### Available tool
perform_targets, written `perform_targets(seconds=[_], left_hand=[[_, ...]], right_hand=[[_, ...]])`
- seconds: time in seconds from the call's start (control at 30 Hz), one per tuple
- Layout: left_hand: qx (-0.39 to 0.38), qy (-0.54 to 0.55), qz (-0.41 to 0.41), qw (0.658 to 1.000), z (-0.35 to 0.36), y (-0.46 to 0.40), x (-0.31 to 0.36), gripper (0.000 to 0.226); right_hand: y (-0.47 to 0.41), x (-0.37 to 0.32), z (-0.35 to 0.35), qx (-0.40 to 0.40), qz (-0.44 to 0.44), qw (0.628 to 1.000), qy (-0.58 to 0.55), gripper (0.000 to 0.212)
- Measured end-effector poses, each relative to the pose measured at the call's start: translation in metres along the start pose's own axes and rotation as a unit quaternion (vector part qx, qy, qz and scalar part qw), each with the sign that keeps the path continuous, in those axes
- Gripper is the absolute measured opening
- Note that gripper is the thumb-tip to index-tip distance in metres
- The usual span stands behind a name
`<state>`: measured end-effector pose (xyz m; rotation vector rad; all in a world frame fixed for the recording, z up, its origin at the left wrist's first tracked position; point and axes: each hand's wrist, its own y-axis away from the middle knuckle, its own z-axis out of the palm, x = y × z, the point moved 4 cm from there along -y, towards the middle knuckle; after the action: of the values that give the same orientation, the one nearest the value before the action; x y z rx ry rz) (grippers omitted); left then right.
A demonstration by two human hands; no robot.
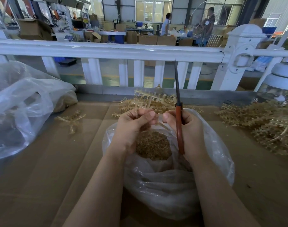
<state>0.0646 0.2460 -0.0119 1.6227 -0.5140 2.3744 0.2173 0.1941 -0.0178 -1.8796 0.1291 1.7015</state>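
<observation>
My left hand (133, 126) pinches a thin tan plastic sprig (149, 102) between thumb and fingers, over the mouth of a clear plastic bag (218, 154). My right hand (187, 130) grips red-handled scissors (179, 126), whose dark blades point straight up, closed. The right thumb meets the sprig's stem beside the left fingers. Inside the bag lies a heap of small tan cut pieces (154, 145). Both hands hover just above that heap.
A cardboard-covered table (58, 161) carries a loose sprig (73, 119) at left, a pile of tan sprigs (262, 123) at right and a large crumpled plastic bag (22, 108) far left. A white railing (123, 51) runs behind. Two people stand far back.
</observation>
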Motion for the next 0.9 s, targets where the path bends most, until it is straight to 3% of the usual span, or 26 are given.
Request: perform_targets(seconds=[0.13, 0.23, 0.4, 0.57, 0.73, 0.9], left_hand=[[0.051, 0.019, 0.031, 0.998, -0.005, -0.002, 0.004, 0.010], [0.071, 0.010, 0.054, 0.996, -0.009, -0.003, 0.007, 0.013], [0.096, 0.012, 0.089, 0.991, -0.018, -0.004, 0.011, 0.015], [0.095, 0.028, 0.108, 0.989, -0.022, -0.005, 0.013, 0.017], [0.085, -0.001, 0.122, 0.989, -0.022, -0.007, 0.011, 0.021], [0.066, -0.020, 0.129, 0.989, -0.022, -0.009, 0.011, 0.021]], right_hand=[[0.001, 0.000, -0.002, 0.004, -0.038, 0.996, 0.086, 0.047], [0.003, 0.004, 0.002, -0.036, -0.053, 0.987, 0.149, 0.041], [0.006, 0.003, 0.006, -0.071, -0.097, 0.941, 0.315, 0.065], [0.007, 0.003, 0.009, -0.067, -0.133, 0.912, 0.383, 0.059], [0.008, 0.000, 0.009, -0.062, -0.138, 0.910, 0.387, 0.068], [0.008, 0.000, 0.010, -0.055, -0.143, 0.906, 0.395, 0.059]])
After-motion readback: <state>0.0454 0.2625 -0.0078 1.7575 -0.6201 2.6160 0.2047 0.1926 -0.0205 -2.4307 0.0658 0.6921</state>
